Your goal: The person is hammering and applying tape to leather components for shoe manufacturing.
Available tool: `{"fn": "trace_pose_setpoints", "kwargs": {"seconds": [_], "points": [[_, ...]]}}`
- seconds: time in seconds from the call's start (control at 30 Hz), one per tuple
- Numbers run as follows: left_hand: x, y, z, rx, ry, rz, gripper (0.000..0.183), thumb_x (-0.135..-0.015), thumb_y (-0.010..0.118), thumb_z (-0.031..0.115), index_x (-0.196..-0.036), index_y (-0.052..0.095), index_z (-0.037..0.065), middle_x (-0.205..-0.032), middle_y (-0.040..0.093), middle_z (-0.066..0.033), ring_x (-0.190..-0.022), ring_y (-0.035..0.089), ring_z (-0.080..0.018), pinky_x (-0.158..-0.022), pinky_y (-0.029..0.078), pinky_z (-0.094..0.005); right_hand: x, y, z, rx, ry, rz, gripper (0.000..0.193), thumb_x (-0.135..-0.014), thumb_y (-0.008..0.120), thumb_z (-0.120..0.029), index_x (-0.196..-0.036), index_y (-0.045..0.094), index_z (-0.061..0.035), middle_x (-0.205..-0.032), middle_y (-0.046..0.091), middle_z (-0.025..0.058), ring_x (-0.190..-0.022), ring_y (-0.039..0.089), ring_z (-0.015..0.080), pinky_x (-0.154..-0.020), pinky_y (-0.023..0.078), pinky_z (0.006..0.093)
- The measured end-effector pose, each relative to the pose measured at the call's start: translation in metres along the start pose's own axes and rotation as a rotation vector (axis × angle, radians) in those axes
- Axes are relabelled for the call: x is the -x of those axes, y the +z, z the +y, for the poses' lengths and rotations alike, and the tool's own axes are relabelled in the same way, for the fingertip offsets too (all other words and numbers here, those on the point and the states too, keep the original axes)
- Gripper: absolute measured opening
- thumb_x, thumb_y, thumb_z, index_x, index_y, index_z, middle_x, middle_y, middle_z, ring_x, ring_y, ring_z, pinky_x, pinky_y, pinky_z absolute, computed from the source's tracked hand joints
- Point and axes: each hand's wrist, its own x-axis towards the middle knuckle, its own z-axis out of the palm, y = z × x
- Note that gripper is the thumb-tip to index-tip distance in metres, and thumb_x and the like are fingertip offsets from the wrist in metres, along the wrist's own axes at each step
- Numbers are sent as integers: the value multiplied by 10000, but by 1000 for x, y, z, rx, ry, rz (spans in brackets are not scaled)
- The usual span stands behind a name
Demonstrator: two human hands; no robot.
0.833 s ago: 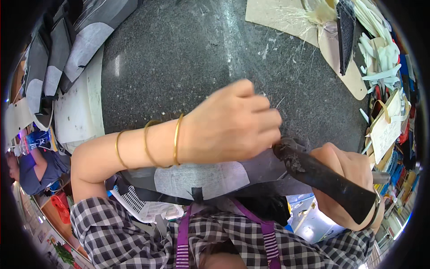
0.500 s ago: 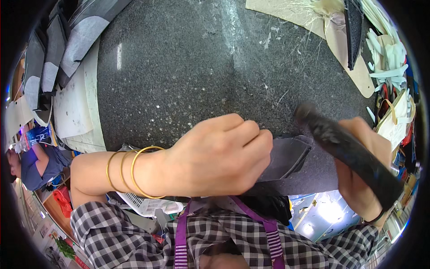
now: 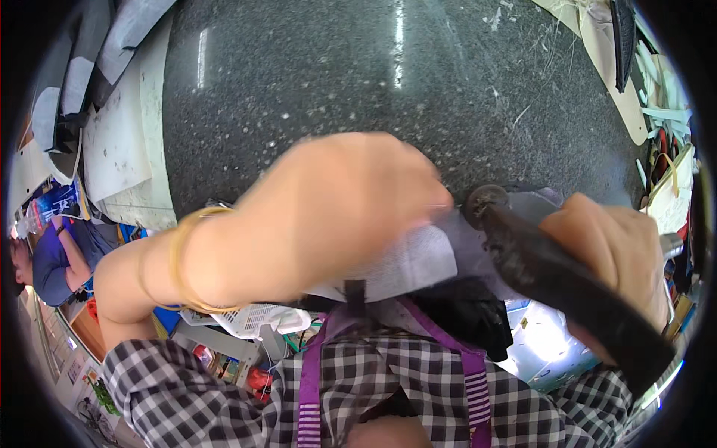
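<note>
My left hand [image 3: 336,213] is smeared by motion, its fingers curled in at the near edge of the dark stone slab [image 3: 314,82]. It pinches a grey sheet piece [image 3: 426,257], whose pale, lighter face shows below the fingers; the fingertips are partly hidden. My right hand [image 3: 612,254] is closed round a dark, worn hammer [image 3: 549,276] with a long curved head. The round striking face points left, beside the grey piece and close to my left fingertips. Whether it touches the piece I cannot tell.
Dark and grey cut pieces [image 3: 78,71] lie at the far left by a white sheet [image 3: 116,149]. Beige pieces [image 3: 605,60] and pale strips [image 3: 665,112] are at the far right. A white plastic basket [image 3: 254,319] stands below my left forearm. Another person [image 3: 67,257] sits at left.
My left hand has moved slightly away from my body and blurred, and the grey piece now shows its pale face. The hammer's striking face has shifted left, nearer my left fingers.
</note>
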Motion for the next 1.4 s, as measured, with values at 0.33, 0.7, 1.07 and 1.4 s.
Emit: {"fn": "trace_pose_setpoints", "kwargs": {"seconds": [0.33,0.7,1.07,1.4], "points": [[23,-6,18,-153,-44,-102,266,-655,731,19,-919,702,37,-975,635,-114,-816,617,-258,-627,519,-315,-1,5,-24,22,-95,10,224,-775,655,-236,-830,564,-38,-689,515,103,-592,561,294,-538,402,386],[64,9,27,-507,92,107,264,-612,671,99,-846,695,-22,-859,596,-68,-650,527,-165,-500,420,-248,-16,13,-36,42,11,54,161,-802,634,-142,-918,622,-31,-743,581,135,-644,608,301,-582,447,385],[96,-6,34,-475,-81,-57,232,-680,644,130,-885,654,21,-931,613,-88,-777,596,-227,-596,504,-302,-53,25,-78,-14,-8,-60,191,-756,700,-206,-750,573,-62,-680,569,74,-634,591,288,-616,432,394],[92,-10,20,-383,78,-14,226,-665,658,118,-860,664,4,-921,620,-73,-649,543,-121,-493,453,-209,-41,5,-83,50,-72,-110,218,-753,689,-221,-804,548,-63,-687,548,73,-630,601,285,-560,430,392]]}}
